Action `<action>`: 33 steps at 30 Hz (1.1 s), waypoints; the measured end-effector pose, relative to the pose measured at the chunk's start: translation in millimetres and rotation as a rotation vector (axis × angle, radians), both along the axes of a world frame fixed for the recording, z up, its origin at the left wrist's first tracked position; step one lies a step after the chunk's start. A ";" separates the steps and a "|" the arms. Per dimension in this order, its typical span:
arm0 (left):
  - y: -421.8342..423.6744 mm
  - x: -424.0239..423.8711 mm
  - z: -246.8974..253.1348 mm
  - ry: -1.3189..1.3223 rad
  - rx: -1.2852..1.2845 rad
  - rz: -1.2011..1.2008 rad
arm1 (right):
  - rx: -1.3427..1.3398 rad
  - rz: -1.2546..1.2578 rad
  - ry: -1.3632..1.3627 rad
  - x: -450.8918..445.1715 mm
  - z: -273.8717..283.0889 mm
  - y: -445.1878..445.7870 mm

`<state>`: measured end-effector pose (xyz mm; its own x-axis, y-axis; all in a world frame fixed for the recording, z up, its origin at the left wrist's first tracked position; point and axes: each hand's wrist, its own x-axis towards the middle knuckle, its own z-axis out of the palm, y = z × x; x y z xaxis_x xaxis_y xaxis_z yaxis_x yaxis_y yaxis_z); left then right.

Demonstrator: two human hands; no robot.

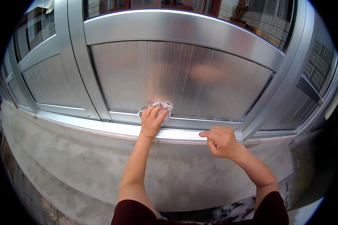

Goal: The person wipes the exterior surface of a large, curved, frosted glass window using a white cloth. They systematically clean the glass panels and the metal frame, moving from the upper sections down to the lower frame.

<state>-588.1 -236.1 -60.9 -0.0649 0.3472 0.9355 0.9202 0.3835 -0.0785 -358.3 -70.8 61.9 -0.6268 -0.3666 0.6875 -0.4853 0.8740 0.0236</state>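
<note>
My left hand (152,120) presses a crumpled, pale grey cloth (166,107) against the lower part of a ribbed metal door panel (124,76). The cloth sits at the panel's bottom edge, just above the lower rail (191,123) of the frame. To the right, my right hand (221,141) is loosely curled with the index finger pointing left. It hovers over or near the shiny aluminium sill track (180,134); I cannot tell whether it touches. Nothing shows in its fingers. Vertical streaks and blurred reflections mark the panel.
A wide aluminium crossbar (183,31) runs above the panel, with window glass (157,4) over it. Frame posts (81,56) stand at both sides. Below the sill lies a concrete step (186,174), and paving (49,209) shows at lower left.
</note>
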 end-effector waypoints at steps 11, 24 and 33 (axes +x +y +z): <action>-51.1 -81.1 54.0 -0.163 0.889 0.363 | 0.347 0.129 -0.036 -84.5 48.5 -69.8; -30.2 30.8 136.2 -1.094 1.289 -1.638 | -0.331 0.046 -0.107 -172.2 70.9 -163.2; -73.5 27.8 164.6 -0.930 1.231 -1.783 | 0.189 0.369 0.309 -213.9 126.2 -168.4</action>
<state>-560.3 -309.6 103.7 -0.8126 0.0353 0.5818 -0.0781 -0.9958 -0.0487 -572.2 -239.2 188.2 -0.2100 -0.6607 0.7207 -0.7062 0.6123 0.3555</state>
